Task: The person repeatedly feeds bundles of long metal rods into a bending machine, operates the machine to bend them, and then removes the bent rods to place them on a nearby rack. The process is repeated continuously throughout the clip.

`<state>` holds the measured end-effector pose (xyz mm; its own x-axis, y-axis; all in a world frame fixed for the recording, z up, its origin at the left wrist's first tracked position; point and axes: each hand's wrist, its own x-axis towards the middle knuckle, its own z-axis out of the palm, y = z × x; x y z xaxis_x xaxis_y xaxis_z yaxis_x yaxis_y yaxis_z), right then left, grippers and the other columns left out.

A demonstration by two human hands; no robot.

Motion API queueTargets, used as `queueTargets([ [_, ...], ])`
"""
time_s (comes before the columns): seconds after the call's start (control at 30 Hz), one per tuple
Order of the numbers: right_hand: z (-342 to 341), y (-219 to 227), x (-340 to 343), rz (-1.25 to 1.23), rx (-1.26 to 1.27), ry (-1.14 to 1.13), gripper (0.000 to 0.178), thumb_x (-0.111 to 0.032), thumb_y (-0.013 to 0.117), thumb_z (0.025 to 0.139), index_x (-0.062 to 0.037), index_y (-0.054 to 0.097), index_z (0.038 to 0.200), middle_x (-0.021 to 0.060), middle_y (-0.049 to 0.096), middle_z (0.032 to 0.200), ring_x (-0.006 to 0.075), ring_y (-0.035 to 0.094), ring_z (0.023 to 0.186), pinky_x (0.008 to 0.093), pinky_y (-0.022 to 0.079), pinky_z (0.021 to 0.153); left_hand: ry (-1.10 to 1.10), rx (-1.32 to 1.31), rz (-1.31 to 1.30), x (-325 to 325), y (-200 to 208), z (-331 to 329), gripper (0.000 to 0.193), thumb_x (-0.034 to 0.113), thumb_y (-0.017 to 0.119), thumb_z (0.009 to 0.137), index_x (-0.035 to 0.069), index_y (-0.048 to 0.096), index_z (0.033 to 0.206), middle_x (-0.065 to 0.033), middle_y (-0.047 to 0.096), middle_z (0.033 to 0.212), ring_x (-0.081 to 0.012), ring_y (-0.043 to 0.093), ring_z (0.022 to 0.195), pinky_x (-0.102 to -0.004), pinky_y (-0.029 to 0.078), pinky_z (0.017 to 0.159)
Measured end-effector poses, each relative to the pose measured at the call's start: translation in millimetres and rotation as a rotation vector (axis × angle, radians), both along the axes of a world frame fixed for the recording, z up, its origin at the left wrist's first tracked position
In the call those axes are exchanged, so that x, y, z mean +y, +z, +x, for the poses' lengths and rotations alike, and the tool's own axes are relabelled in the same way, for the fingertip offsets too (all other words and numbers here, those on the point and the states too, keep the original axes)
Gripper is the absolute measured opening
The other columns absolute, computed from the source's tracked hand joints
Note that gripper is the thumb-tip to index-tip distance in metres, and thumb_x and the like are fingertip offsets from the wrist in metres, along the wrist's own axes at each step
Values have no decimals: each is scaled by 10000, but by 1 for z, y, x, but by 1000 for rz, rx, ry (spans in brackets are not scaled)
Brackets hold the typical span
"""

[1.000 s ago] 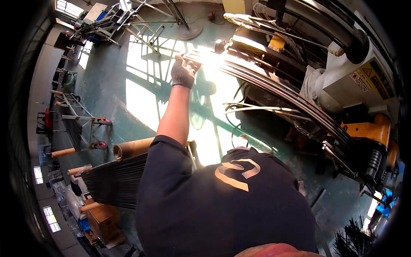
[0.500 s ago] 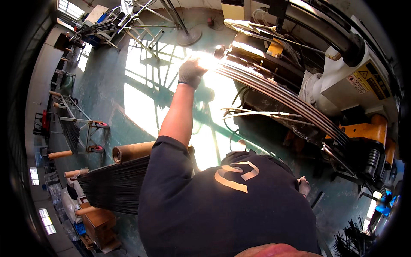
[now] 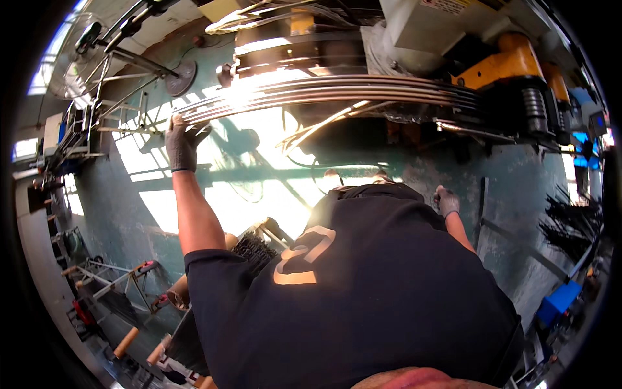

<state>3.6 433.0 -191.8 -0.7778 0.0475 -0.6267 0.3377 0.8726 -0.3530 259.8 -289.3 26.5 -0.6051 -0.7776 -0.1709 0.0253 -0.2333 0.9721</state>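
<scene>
Several long, thin metal rods [image 3: 337, 91] run side by side across the upper middle, bowed by the lens. Their right ends reach a machine with an orange arm [image 3: 502, 65] and a black coil spring [image 3: 535, 110]. At the rods' left ends is my left hand [image 3: 183, 144], in a grey knitted glove, its fingers closed about the ends and the thumb on the near side. Strong glare lies on the rods near it. My right hand [image 3: 447, 201], also gloved, hangs low beside my body with fingers curled and nothing visible in it.
A round-based stand [image 3: 181, 78] and metal frames are at the upper left. Pale hoses [image 3: 330, 123] hang below the rods. A wheeled rack [image 3: 123, 282] and cardboard tubes [image 3: 126, 342] stand at lower left. Dark rods [image 3: 573, 217] and a blue box [image 3: 558, 303] lie right.
My view has swung to the right, so the machine and rods appear shifted left and more level. My left hand stays at the rod ends. More of my right hand and forearm shows.
</scene>
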Motion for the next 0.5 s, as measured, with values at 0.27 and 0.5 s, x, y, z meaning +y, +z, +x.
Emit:
queueTargets([
  [0.27, -14, -45, 11, 38, 291, 605, 269, -276, 586, 907, -117, 611, 692, 92, 679, 695, 247, 664, 651, 403, 483, 607, 75, 172, 179, -15, -27, -2, 757, 607, 545, 1004, 43, 423, 1493, -244, 552, 1431, -450, 579, 1265, -642, 477, 1067],
  [0.5, -69, -74, 37, 117, 150, 1012, 231, -295, 563, 944, -131, 721, 984, 156, 743, 1001, 344, 718, 944, 467, 552, 820, 636, 279, 485, 46, -95, -2, 685, 572, 389, 1066, -44, 479, 1353, -246, 544, 1431, -450, 517, 1335, -626, 430, 1132],
])
